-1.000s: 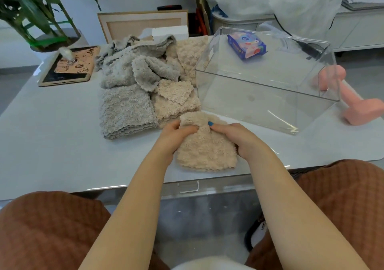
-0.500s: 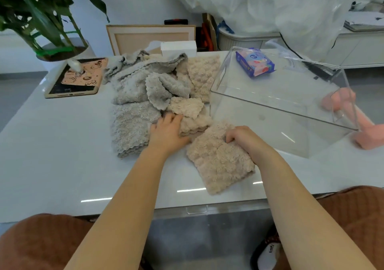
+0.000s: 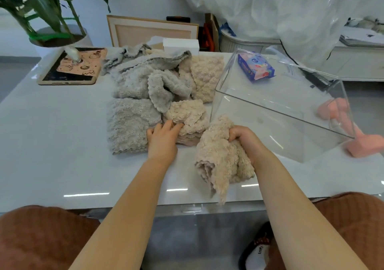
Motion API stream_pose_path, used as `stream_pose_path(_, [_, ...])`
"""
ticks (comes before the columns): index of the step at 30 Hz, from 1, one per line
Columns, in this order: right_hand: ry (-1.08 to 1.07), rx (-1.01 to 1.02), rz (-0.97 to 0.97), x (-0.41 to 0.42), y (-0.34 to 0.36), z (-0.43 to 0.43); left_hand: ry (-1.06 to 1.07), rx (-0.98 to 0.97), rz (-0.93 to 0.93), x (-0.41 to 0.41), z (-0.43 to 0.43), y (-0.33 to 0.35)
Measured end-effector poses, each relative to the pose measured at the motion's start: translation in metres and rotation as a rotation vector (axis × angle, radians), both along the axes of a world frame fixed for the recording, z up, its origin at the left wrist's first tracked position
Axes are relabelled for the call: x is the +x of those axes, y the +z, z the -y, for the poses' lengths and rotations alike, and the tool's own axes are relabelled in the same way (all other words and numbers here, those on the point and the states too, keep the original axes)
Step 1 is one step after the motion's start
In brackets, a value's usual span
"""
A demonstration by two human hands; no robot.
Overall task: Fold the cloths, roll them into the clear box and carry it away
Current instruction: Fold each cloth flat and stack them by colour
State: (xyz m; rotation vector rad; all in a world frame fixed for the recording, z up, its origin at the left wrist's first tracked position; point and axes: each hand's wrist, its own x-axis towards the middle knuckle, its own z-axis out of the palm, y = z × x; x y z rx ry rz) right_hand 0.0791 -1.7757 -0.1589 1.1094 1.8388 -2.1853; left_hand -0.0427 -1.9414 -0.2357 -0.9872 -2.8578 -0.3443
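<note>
Right hand (image 3: 247,143) has bunched up the beige cloth (image 3: 220,161) that lay flat half a second ago; its upper part is now gathered and lifted, the lower end trailing down over the desk's (image 3: 52,145) front edge. Right fingers curled tight into the cloth, gripping it. The left hand (image 3: 162,138) has hardly moved: it rests on the folded beige stack (image 3: 189,122), fingers slightly spread and lying on the top piece, tips at the loose fold. The cloth in the right hand is just in front of the clear box's (image 3: 270,124) near corner, touching or almost touching it, can't tell which. The box sits on the right half of the desk, no cloths inside. Folded grey stack (image 3: 128,124) just left of the beige one, unfolded grey heap (image 3: 145,78) behind both. Tissue pack (image 3: 256,67) beyond the box toward the far edge. Pink dumbbell (image 3: 363,145) at the right edge, tablet (image 3: 72,68) at the far left corner.
</note>
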Motion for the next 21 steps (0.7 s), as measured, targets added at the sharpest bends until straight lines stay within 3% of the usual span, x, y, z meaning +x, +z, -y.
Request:
stream_pose_path(5, [-0.035, -0.112, -0.105, 0.000, -0.005, 0.017, -0.063, -0.105, 0.061, 0.011, 0.020, 0.010])
stream_pose_path(13, [0.034, -0.062, -0.064, -0.018, 0.003, 0.034, -0.194, 0.069, 0.103, 0.027, 0.053, -0.006])
stream_pose_path(15, [-0.019, -0.142, -0.118, -0.021, 0.001, 0.036, -0.242, 0.215, 0.225, 0.024, 0.058, -0.001])
stream_pose_path(19, [-0.141, -0.260, -0.220, -0.015, -0.002, 0.026, -0.175, 0.600, 0.705, 0.017, 0.065, 0.025])
stream_pose_path(21, [-0.187, -0.337, -0.274, -0.008, -0.004, 0.022, -0.085, 0.728, 0.786, 0.011, 0.063, 0.033])
